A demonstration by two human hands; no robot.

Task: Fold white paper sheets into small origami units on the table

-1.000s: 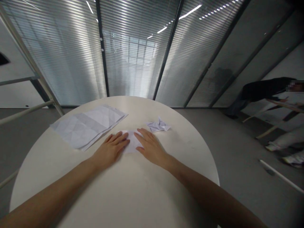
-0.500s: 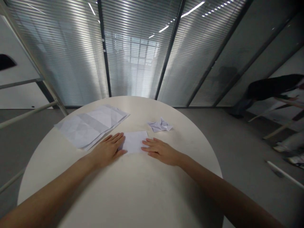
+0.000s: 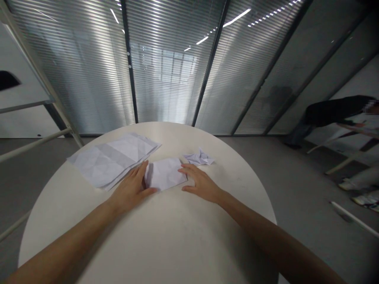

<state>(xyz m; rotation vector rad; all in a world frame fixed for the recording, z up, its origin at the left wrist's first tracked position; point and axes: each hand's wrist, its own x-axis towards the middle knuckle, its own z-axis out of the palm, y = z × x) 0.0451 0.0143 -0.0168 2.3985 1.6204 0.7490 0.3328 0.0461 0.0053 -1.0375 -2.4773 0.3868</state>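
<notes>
White paper [image 3: 166,172]; off-white table [image 3: 166,232]

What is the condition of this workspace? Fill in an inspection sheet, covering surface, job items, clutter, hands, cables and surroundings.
Surface: round white table, faint marks at right.
Job items: folded white paper between the hands.
Clutter: creased paper sheets, overlapping, at left; small folded paper piece beyond the right hand.
Hands: left hand at the folded paper's left edge; right hand at its right edge; thumbs and fingers apart.
Cables: nothing seen.
Surroundings: blinds ahead; person leaning over at far right.
</notes>
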